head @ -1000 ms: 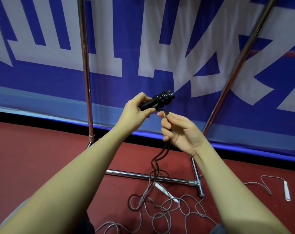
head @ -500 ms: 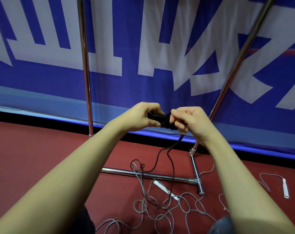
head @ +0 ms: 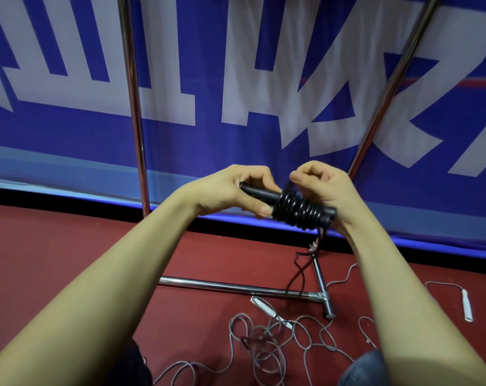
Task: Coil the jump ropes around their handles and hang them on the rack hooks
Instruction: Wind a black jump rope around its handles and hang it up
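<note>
More black rope (head: 297, 211) coiled since, left hand (head: 230, 195) grips handles (head: 260, 194), right hand (head: 324, 188) pinches rope

text: nothing really readable tbh | banner (head: 180, 140): blue, huge white block strokes, look like parts of big characters but cropped off by the frame, can't make out any | black handles (head: 264, 194): no brand or label I can see | numbers: none legible
</note>
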